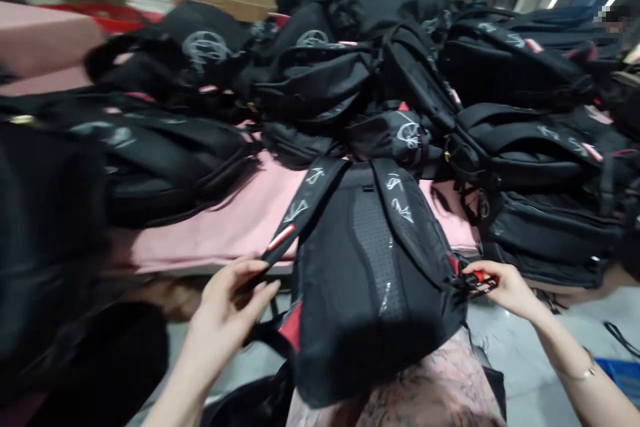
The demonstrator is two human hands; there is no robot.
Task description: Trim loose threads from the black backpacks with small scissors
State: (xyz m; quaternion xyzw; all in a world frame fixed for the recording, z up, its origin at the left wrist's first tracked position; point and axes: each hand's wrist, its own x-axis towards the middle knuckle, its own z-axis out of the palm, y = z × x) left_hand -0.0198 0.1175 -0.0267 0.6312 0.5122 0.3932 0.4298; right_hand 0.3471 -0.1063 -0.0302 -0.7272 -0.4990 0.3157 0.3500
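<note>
A black backpack lies in front of me, back panel up, its top on the pink cloth and its base over my lap. White marks run along both shoulder straps. My left hand grips the left shoulder strap near a red-and-white tag. At the backpack's right side, my right hand pinches a small black-and-red bundle, perhaps a strap end or cord; blur hides its exact kind. Red fabric shows at both lower sides of the pack.
More black backpacks are heaped across the pink-covered table, beside and behind this one. A cardboard box stands at the back. On the tiled floor at right is a blue object. A large dark bag fills the left edge.
</note>
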